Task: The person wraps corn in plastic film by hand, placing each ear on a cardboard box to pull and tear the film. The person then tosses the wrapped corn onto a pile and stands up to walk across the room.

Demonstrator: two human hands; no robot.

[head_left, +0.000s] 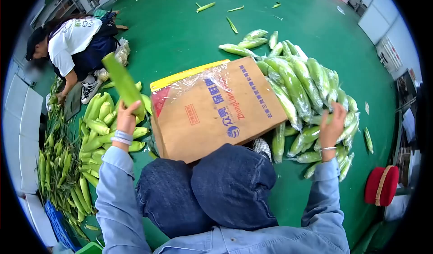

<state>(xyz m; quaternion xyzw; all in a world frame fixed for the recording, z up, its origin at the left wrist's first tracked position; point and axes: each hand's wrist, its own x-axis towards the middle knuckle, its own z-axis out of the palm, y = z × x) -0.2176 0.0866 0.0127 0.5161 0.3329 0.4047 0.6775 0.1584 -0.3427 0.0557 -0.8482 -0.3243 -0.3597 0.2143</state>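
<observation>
My left hand (pixel 127 119) is closed round the lower end of an ear of corn (pixel 121 79) in its green husk, which points up and away from me. Below and beside that hand lies a heap of unwrapped corn ears (pixel 99 126). My right hand (pixel 333 125) is over a pile of corn ears wrapped in clear film (pixel 295 84), its fingers apart and nothing visible in them. Between my hands, in front of my knees, a flat-topped cardboard box (pixel 194 136) has crumpled clear plastic film (pixel 221 79) on its far part.
At the left a person (pixel 76 39) bends down over a dark board beside untrimmed corn and leaves (pixel 56 163). A blue crate (pixel 57 224) stands at the lower left. A red round stool or cushion (pixel 378 186) is at the right. Loose husk pieces (pixel 232 25) are scattered on the green floor.
</observation>
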